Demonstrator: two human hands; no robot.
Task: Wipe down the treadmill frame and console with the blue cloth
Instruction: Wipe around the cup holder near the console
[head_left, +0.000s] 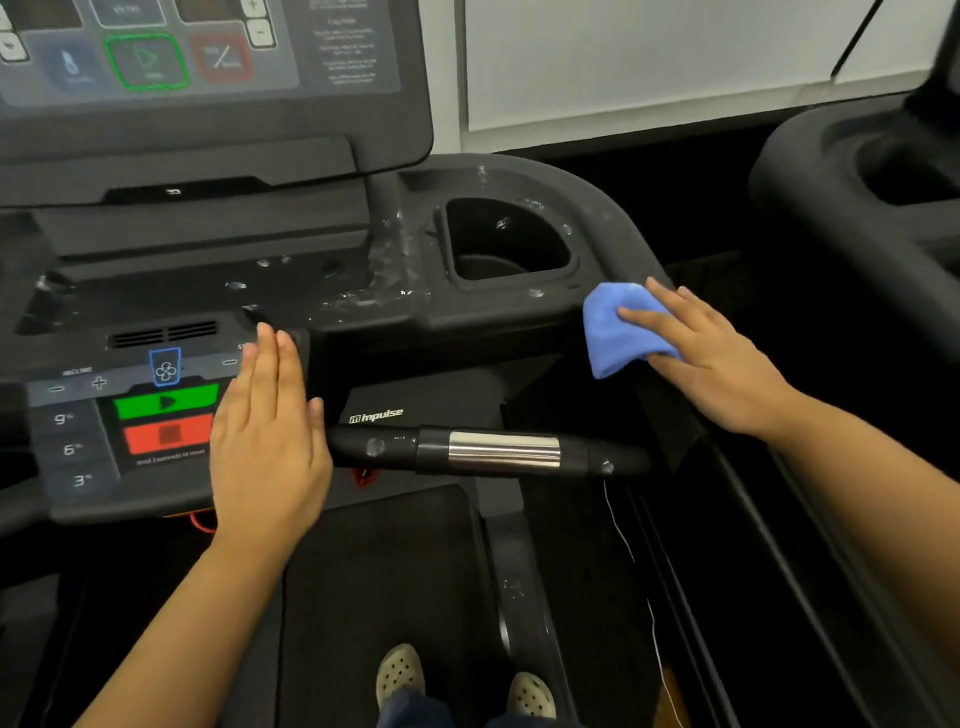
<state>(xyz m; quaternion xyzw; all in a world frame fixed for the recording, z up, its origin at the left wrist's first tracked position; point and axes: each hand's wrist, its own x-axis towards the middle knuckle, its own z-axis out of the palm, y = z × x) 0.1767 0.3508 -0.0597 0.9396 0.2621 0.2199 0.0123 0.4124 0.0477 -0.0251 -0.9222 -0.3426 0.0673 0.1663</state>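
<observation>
The cloth (626, 332) is bright blue, soft and bunched into a loose wad with a folded corner hanging down. It lies on the right front corner of the black frame (519, 322), where the side rail begins. The right hand (722, 364) lies flat on it, fingers straight and spread, pressing it to the frame rather than clutching it. The left hand (270, 431) is released, fingers straight and together, over the right edge of the console (78, 447), beside its green and red buttons; whether it touches is unclear. White wet specks and smears dot the frame around the cup holder (506, 241), a deep dark well just behind the cloth, with one speck on its inner wall.
</observation>
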